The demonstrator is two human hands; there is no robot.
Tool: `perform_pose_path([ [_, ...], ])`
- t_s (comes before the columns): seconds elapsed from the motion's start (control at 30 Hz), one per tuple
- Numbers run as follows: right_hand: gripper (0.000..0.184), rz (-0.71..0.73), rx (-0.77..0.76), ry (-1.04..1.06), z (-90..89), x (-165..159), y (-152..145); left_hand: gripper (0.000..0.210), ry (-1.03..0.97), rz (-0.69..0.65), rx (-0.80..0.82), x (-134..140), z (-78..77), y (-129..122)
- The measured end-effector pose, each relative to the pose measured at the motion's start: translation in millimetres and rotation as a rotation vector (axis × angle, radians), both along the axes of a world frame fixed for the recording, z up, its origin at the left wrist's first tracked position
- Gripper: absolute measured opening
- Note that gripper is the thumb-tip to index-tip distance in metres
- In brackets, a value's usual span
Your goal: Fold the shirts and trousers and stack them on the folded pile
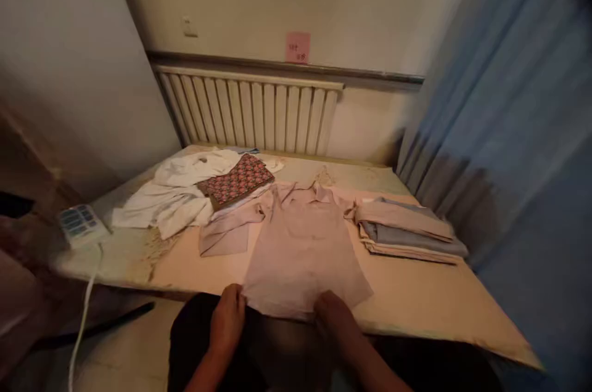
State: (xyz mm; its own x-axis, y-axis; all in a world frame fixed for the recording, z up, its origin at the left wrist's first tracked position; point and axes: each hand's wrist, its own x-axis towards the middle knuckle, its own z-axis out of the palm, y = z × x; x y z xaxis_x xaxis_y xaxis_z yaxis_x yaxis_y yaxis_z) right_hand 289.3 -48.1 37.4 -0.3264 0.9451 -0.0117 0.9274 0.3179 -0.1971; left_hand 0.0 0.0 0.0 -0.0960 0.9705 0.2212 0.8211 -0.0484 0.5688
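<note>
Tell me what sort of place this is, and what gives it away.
Probably a room in a home, used here for laying out clothes: a radiator lines the wall, a long blue curtain hangs at the right, and a pale pink shirt lies spread beside folded clothes.

Shirt (305, 250) matt cloth; rad. (258, 111) smooth mtl.

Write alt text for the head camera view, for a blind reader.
A person's left hand and right hand are at the hem of a pale shirt spread on a table, between rumpled white cloth and a folded clothes stack; radiator behind.
</note>
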Motion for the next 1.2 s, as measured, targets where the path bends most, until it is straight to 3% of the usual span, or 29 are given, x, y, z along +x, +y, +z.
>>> perform_pose_path([
  [0.27, 0.018, 0.030, 0.004, -0.024, -11.2, -6, 4, 0.009, 0.030, -0.018, 0.025, -9, -1.8, 9],
  [0.67, 0.011, 0.089, 0.011, -0.022, -19.3, -13, 8, 0.020, -0.082, -0.008, -0.278, -21, 10.6, 27],
  [0.8, 0.012, 0.116, 0.067, 0.176, -13.7, -4, 2, 0.019, -0.135, -0.012, -0.367, -25, 5.7, 30],
  [0.9, 0.014, -0.039, 0.213, 0.366, -15.5, 20, -8, 0.018, -0.138, -0.018, -0.377, -27, 5.9, 32],
  [1.03, 0.016, -0.532, 0.421, 0.481, -30.9, 71, -20, 0.018, -0.126, -0.008, -0.358, -26, 10.8, 33],
  [1.1, 0.014, -0.708, 0.433, 0.424, -38.3, 93, -23, 0.021, -0.158, 0.005, -0.375, -24, 12.5, 34],
  [1.2, 0.014, -0.763, 0.418, 0.259, -42.6, 108, -22, 0.030, -0.215, 0.005, -0.407, -23, 12.9, 34],
])
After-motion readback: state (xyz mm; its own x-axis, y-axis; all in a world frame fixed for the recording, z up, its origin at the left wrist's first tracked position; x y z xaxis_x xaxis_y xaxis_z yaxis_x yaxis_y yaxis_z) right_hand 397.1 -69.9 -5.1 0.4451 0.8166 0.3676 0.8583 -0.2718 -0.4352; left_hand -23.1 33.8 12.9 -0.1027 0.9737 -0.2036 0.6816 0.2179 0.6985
